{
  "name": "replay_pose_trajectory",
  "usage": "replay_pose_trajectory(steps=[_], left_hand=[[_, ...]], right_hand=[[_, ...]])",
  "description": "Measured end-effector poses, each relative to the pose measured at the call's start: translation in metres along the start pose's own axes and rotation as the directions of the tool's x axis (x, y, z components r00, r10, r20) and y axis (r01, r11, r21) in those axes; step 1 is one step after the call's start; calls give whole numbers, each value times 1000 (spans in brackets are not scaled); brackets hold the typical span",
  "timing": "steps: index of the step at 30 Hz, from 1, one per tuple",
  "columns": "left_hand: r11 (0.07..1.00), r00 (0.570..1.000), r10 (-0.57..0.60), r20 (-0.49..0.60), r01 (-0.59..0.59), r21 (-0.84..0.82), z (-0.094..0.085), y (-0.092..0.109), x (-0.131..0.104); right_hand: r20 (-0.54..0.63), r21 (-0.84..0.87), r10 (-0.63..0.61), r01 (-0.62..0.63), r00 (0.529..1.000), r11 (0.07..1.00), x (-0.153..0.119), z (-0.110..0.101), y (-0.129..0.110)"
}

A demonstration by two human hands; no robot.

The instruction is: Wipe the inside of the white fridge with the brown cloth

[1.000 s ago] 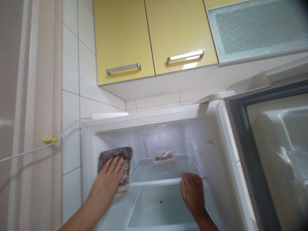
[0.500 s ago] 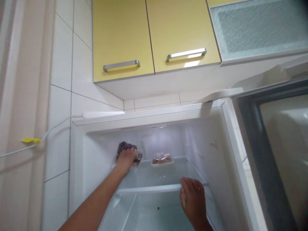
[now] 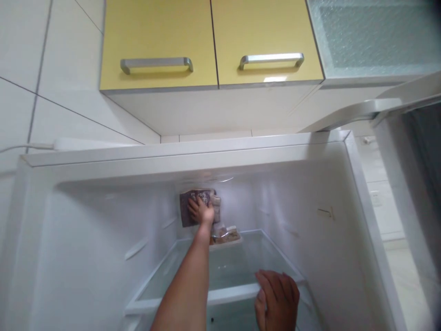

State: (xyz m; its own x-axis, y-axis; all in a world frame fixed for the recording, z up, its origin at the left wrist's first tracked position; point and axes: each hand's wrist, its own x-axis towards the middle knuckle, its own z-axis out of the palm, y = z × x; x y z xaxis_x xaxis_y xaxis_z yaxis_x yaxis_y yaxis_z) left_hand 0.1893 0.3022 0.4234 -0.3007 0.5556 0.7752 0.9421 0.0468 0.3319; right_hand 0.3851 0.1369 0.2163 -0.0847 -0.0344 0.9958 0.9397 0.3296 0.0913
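Interior of a white refrigerator [image 3: 193, 150], seen from the front. The left hand [image 3: 202, 211] reaches deep inside and lies flat on a dark, patterned cloth [image 3: 186, 214], fingers spread, the grip not closed around it; the cloth is against the back wall [image 3: 241, 200], near the left rear corner and above the glass shelf [image 3: 237, 262]. A wrapped tray [image 3: 227, 236] of brownish pieces stands at the rear of this shelf, partly behind the left forearm [image 3: 188, 285]. The right hand [image 3: 278, 299], fingers curled, is at the shelf's front edge [image 3: 234, 294]; whether its grip has hold of the edge cannot be told. Above: yellow cabinets [image 3: 158, 37] with metal handles [image 3: 155, 62]; right: the door [image 3: 403, 174], standing wide
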Motion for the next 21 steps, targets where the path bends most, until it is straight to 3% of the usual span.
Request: replay_pose_trajectory(steps=[2, 3, 5, 7, 8, 10, 11, 13, 18, 21], left_hand=[[977, 975, 213, 65, -212, -12, 6, 19, -3], [937, 931, 350, 105, -350, -23, 7, 29, -5], [798, 779, 599, 187, -600, -56, 8, 48, -10], [655, 620, 743, 252, -750, -87, 12, 66, -16], [605, 564, 780, 272, -791, -95, 14, 74, -19], [553, 509, 810, 291, -828, -93, 17, 85, -24], [549, 506, 812, 292, -832, -84, 18, 87, -26], [580, 547, 790, 277, -813, -52, 18, 88, -25], [794, 788, 583, 199, -605, 68, 6, 63, -6], [891, 896, 421, 142, -438, 123, -2, 37, 2]], right_hand=[[-15, -4, -4, 4, 1000, 1000, -1, 1, 0], [-22, -1, 2, -2, 1000, 1000, -1, 2, -1], [-31, 16, 34, -34, 999, 999, 0, 2, -3], [-30, 37, 80, -79, 996, 996, 0, 2, -6], [-29, 48, 97, -96, 995, 994, 0, 2, -7], [-30, 66, 118, -116, 993, 991, -1, 2, -9], [-35, 77, 123, -120, 992, 990, -1, 2, -9], [-49, 99, 134, -128, 990, 987, -1, 3, -9], [-64, 84, 85, -80, 994, 993, 0, 3, -8], [-53, 56, 53, -50, 997, 997, 2, 1, -5]])
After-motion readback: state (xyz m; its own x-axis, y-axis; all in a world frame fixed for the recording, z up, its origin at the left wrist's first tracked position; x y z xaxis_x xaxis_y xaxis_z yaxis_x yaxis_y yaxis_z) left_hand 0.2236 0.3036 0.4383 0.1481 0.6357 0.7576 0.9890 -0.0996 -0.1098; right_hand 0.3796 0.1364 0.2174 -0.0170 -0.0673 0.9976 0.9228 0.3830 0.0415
